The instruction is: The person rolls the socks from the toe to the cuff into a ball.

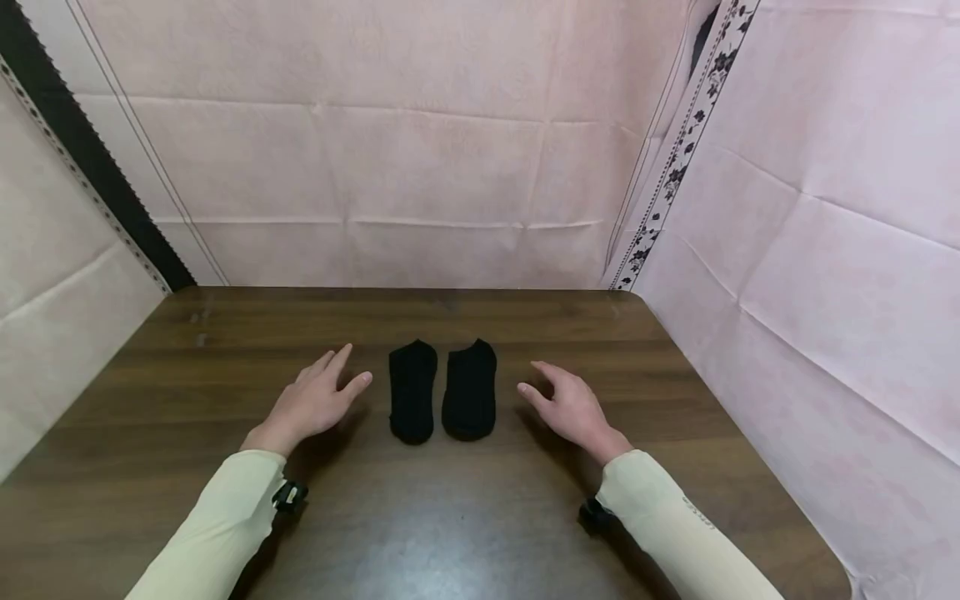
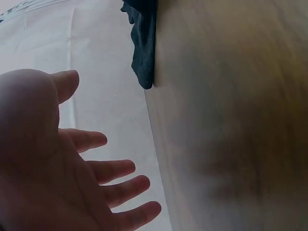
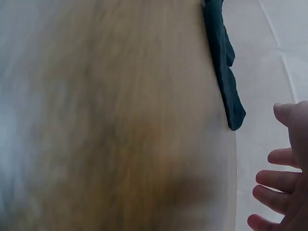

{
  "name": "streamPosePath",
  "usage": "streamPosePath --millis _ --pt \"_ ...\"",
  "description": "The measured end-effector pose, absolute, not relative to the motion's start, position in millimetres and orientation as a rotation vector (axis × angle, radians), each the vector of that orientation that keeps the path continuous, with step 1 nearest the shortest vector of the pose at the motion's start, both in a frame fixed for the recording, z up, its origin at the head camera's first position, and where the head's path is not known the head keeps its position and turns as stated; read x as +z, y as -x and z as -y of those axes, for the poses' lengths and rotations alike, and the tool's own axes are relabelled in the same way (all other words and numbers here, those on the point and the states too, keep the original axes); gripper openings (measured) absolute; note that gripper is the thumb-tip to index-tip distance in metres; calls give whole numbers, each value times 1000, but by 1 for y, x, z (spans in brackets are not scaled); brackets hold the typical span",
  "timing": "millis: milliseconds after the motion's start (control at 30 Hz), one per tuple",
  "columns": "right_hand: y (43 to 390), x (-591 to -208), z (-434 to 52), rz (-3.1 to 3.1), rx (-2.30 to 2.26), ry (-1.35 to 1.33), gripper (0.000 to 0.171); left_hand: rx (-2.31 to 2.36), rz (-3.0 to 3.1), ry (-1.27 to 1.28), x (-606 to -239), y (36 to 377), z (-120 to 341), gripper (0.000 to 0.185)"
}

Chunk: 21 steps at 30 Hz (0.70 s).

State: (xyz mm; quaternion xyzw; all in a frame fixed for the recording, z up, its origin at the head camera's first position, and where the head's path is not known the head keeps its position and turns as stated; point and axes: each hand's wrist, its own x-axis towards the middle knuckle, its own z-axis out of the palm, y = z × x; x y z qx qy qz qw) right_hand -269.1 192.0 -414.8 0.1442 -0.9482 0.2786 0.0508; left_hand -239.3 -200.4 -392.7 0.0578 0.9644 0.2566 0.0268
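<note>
Two black ankle socks lie flat side by side on the table, the left sock (image 1: 412,392) a small gap apart from the right sock (image 1: 469,390). To their left, my left hand (image 1: 311,400) hovers over the wood with fingers extended and thumb spread, touching nothing. My right hand (image 1: 572,407) is held to the right of the socks, its fingers slightly bent and its grasp bare. In the left wrist view a dark sock (image 2: 144,45) shows beyond the fingertips. The right wrist view likewise has a sock (image 3: 224,67) apart from the hand.
The brown wooden table (image 1: 442,517) has rounded far corners. Pale pink creased cloth (image 1: 450,167) hangs behind it, with more cloth (image 1: 847,275) along the right side. Black bands (image 1: 90,142) and a floral border (image 1: 678,158) run down the cloth.
</note>
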Motion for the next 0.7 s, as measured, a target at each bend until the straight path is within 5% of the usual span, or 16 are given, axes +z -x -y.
streamPosePath --millis 700 --pt "266 -414 -167 2720 1308 -454 50 1037 -2830 -190 -394 254 190 83"
